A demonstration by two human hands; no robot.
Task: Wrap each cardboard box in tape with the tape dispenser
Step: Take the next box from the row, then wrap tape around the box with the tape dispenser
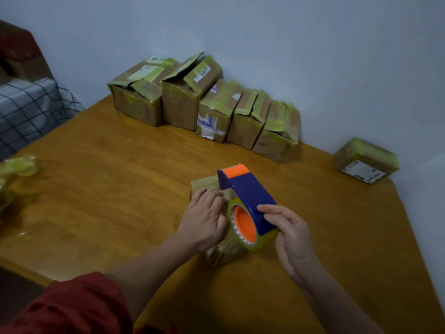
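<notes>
A small cardboard box [204, 184], partly covered in yellowish tape, lies on the wooden table [108, 189] in front of me. My left hand [202, 220] rests flat on its top, fingers straight. My right hand [289, 235] grips the blue and orange tape dispenser [248, 189] by its rear end, over the roll of yellowish tape [265, 239]. The dispenser sits on the box, its orange front end pointing away from me. Most of the box is hidden under my hands and the dispenser.
Several taped cardboard boxes [209, 104] stand in a row against the wall at the back. One more taped box [366, 162] lies at the far right corner. Crumpled tape [19, 165] lies at the left edge. A checked cloth [29, 104] is beyond the table's left side.
</notes>
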